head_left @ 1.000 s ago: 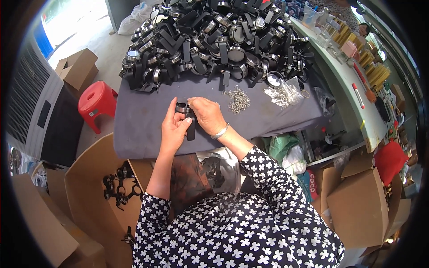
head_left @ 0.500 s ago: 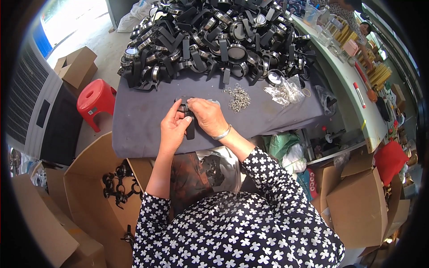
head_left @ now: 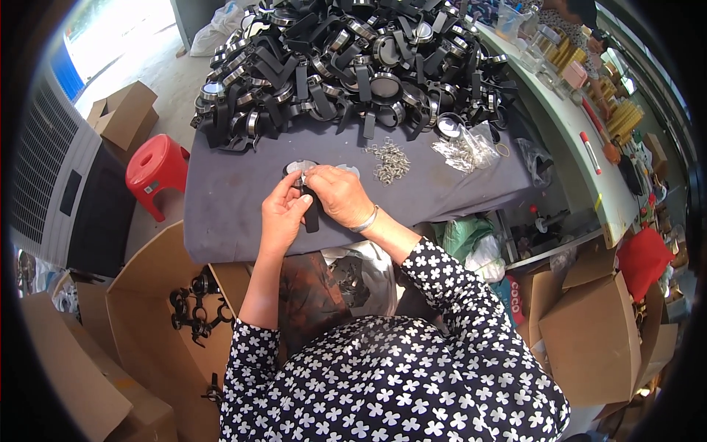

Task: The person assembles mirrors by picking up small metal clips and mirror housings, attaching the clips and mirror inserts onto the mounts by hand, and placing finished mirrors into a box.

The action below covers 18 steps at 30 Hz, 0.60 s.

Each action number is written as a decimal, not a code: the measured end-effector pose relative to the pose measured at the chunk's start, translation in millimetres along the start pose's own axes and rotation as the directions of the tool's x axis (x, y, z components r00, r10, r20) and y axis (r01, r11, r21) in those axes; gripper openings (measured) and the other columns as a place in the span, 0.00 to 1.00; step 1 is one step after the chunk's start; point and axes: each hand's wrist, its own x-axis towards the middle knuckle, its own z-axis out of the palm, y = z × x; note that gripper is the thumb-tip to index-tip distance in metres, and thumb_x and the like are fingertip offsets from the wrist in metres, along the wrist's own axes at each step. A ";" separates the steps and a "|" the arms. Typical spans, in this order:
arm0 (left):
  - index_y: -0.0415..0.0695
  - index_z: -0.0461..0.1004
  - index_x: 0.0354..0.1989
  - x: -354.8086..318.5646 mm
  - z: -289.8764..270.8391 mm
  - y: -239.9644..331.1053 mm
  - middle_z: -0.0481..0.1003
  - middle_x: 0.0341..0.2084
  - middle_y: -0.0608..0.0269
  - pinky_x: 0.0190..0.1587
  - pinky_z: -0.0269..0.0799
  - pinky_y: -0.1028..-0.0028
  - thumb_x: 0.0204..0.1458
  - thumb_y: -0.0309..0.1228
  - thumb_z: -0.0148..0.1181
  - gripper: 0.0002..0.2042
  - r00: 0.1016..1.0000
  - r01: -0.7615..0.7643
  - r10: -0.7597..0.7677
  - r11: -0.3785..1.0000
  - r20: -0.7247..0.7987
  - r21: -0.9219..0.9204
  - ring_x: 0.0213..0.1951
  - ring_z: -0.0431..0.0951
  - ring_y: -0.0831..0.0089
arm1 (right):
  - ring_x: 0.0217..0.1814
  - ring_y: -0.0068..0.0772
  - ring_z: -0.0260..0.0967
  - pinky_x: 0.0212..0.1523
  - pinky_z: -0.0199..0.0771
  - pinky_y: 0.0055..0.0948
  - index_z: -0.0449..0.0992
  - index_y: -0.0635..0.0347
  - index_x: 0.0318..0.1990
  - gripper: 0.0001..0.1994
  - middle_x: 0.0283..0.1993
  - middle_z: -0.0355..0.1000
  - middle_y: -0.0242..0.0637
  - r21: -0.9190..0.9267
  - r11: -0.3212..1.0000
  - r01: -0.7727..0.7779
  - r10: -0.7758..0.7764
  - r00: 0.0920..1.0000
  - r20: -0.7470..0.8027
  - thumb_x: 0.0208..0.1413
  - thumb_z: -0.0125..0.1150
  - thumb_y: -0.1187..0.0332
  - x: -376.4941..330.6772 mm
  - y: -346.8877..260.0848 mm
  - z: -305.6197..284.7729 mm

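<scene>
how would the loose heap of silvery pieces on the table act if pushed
The silvery pieces would probably scatter, as they lie loose in a heap. Each looks stiff, judging by its metallic shine, and is likely light, being so small.

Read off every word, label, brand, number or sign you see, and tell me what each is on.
Red-and-teal package, right of the person: large pale letters, legible, wording not copied here.
Small pale label on the red stool: too small to read.
Black piece in the left hand: no lettering I can make out.
Heaped black-and-metal pieces: none I can make out.
</scene>
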 end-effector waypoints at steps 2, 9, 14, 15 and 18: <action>0.38 0.64 0.50 0.8 -1.1 -1.1 0.68 0.24 0.70 0.19 0.63 0.87 0.45 0.21 0.55 0.20 1.000 0.002 -0.002 1.000 0.001 -0.001 0.21 0.66 0.88 | 0.36 0.42 0.69 0.37 0.71 0.32 0.68 0.63 0.30 0.07 0.32 0.70 0.41 -0.016 1.000 0.025 -0.025 1.000 0.010 0.40 0.53 0.73 1.4 1.7 -0.1; 0.38 0.68 0.46 2.2 3.0 0.0 0.67 0.21 0.72 0.17 0.61 0.88 0.47 0.22 0.52 0.15 0.998 -0.011 0.013 1.000 -0.059 0.023 0.19 0.64 0.89 | 0.35 0.40 0.69 0.35 0.70 0.31 0.68 0.62 0.29 0.07 0.32 0.69 0.39 0.006 0.999 -0.034 0.034 0.998 0.047 0.41 0.53 0.72 -1.1 2.3 0.2; 0.38 0.69 0.43 8.4 11.2 2.3 0.66 0.19 0.72 0.15 0.59 0.88 0.49 0.22 0.49 0.12 0.995 0.009 -0.003 0.998 -0.104 0.055 0.16 0.62 0.89 | 0.34 0.39 0.68 0.35 0.69 0.31 0.68 0.61 0.29 0.06 0.30 0.68 0.38 0.004 1.000 -0.021 0.021 0.999 -0.027 0.40 0.53 0.72 -3.0 6.1 1.7; 0.38 0.70 0.42 7.8 10.6 3.0 0.66 0.18 0.73 0.15 0.59 0.88 0.49 0.22 0.49 0.12 0.990 0.028 -0.020 0.998 -0.141 0.052 0.15 0.61 0.89 | 0.33 0.39 0.68 0.34 0.69 0.31 0.68 0.60 0.29 0.06 0.29 0.68 0.37 0.016 1.000 -0.013 0.013 0.999 -0.029 0.40 0.53 0.72 -2.4 4.7 3.2; 0.39 0.70 0.41 5.6 8.3 3.2 0.65 0.16 0.74 0.14 0.58 0.87 0.50 0.23 0.48 0.10 0.989 0.025 -0.017 0.998 -0.146 0.051 0.15 0.61 0.90 | 0.33 0.39 0.68 0.33 0.68 0.32 0.68 0.61 0.28 0.06 0.27 0.67 0.37 0.064 0.998 -0.022 0.024 0.999 -0.033 0.40 0.53 0.72 -1.0 2.4 4.4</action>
